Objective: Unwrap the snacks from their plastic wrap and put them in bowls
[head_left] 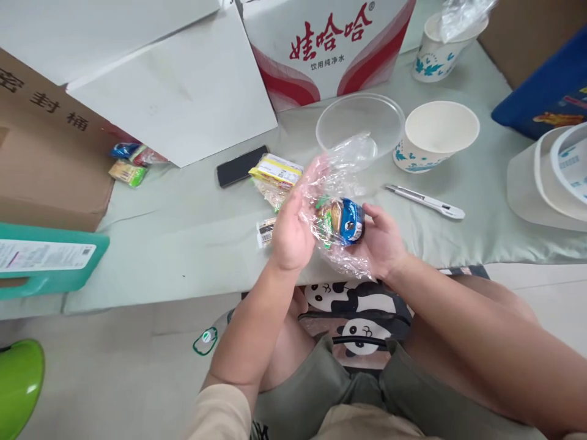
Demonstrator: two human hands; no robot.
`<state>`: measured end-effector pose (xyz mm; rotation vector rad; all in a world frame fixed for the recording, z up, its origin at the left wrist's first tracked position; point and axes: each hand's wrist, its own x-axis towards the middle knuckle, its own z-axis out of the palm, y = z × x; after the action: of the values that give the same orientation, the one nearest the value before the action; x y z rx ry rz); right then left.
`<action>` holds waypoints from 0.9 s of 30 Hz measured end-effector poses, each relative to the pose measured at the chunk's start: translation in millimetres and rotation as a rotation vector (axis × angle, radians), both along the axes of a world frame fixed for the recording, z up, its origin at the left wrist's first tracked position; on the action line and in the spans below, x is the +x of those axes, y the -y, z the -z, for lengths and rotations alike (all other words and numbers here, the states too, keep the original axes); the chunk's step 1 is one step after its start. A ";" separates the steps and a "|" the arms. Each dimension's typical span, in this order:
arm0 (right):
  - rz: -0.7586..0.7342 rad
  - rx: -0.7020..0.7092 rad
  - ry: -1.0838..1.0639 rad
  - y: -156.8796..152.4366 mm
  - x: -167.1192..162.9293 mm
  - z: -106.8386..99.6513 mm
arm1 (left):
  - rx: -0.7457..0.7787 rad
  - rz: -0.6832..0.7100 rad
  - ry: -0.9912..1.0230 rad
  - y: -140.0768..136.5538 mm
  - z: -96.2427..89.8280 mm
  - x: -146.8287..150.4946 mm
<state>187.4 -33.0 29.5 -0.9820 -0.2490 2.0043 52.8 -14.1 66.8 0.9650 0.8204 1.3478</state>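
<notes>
My left hand (295,235) is against a clear plastic bag (348,162), its thumb and fingers partly covered by the crinkled film. Across from it, my right hand (384,241) grips the lower right of the bag, around a small blue snack packet (351,221) with a biscuit-like picture and green patches beside it. Whether this packet is fully inside the bag I cannot tell. Just behind my left hand lies a yellow-and-clear snack packet (277,171). A small packet with a barcode (266,232) is partly hidden by that hand.
A black phone (241,166), a clear round plastic bowl (360,116), a paper cup (435,137) and a white utility knife (426,201) lie around the hands. Boxes (330,55) line the back. More cups stand right; small snack packets (128,164) lie left.
</notes>
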 end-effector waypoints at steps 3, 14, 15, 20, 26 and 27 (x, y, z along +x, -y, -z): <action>-0.012 0.013 -0.022 2.0 -3.7 -2.7 | 0.103 0.006 0.068 1.3 -11.2 -5.2; -0.043 0.080 -0.080 -2.9 -15.9 0.2 | 0.118 -0.184 0.257 -15.2 -27.4 -72.7; -0.027 0.065 -0.068 -3.1 -13.9 -2.9 | 0.111 -0.198 0.280 -17.0 -25.0 -80.3; 0.105 0.179 0.105 -3.3 12.2 -26.8 | 0.026 -0.165 0.310 -27.8 -13.3 -92.8; 0.342 0.595 0.895 -54.8 43.7 -56.6 | -0.064 -0.096 0.259 -33.2 -10.1 -91.1; 0.338 0.656 1.073 -71.9 45.1 -59.1 | -0.070 -0.095 0.250 -32.4 -10.4 -91.2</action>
<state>232.5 38.9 88.6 -1.4226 -1.1390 0.8180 -38.5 18.3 77.2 0.6929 0.7241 1.4774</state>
